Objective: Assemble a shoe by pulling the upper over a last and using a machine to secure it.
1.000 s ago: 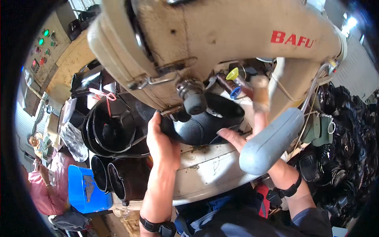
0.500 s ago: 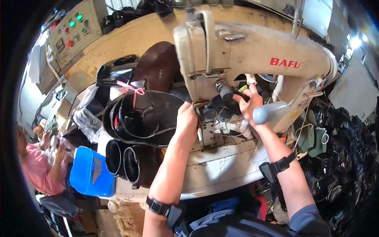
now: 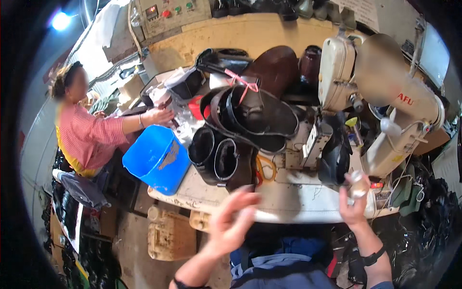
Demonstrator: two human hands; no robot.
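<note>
I see the left hand (image 3: 232,224) drawn back from the machine (image 3: 337,72), loosely open, empty; the right hand (image 3: 353,202), half-curled, blurred, I cannot tell its hold. The black upper (image 3: 335,156), apparently released, sits below the machine's head.

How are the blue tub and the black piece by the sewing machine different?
The blue tub is bright blue with a greyish patch on its side; the black piece is all dark.
The tub looks broad with an open top, while the piece looks long and narrow.
The tub is over at the table's left end; the piece is by the sewing machine, near the right hand.
</note>
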